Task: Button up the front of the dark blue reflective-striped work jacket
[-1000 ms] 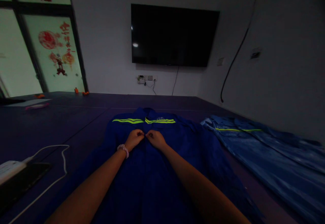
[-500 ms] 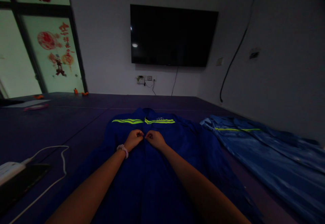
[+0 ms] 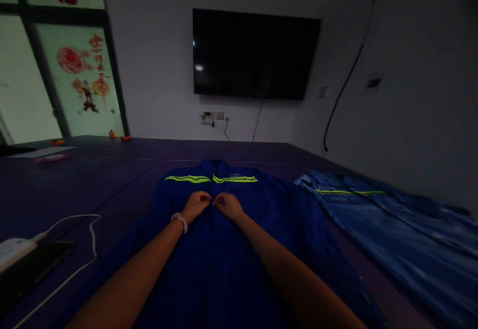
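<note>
2 hands [image 3: 196, 207] [image 3: 228, 206], apparently on blue jacket [image 3: 231, 259]

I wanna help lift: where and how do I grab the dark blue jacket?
Probably the shoulders of the dark blue jacket, one per hand, from the collar end: it lies front up, shoulders spread; the left hand and right hand occupy its middle.

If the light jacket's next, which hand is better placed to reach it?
Right, probably: the light jacket lies on that side, nearer the right hand. The left hand would have to cross over the right arm. Both hands are at the front of the dark jacket.
</note>
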{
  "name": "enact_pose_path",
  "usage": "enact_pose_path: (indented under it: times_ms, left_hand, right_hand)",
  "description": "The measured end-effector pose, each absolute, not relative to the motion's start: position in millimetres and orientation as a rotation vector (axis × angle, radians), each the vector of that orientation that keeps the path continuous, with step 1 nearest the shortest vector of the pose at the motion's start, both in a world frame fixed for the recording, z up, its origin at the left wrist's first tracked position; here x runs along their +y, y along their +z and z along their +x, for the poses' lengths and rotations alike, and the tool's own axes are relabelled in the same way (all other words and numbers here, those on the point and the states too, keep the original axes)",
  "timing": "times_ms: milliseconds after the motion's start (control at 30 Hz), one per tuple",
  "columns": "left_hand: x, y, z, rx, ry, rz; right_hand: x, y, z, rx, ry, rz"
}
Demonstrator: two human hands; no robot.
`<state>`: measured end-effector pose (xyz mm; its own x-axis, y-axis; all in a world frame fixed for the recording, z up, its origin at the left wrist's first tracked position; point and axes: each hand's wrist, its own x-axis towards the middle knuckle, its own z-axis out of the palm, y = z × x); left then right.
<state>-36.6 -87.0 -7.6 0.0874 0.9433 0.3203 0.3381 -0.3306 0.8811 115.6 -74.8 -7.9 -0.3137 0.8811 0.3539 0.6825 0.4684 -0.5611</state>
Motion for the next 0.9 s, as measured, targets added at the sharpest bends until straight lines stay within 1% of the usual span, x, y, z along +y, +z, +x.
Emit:
enact_pose_path:
  times_ms: [900]
  left_hand:
    - [-93.6, 1.9, -30.0, 1.364, 1.258, 1.832]
  right_hand:
    - [-86.7, 0.4, 113.3, -2.182, 0.277, -1.333]
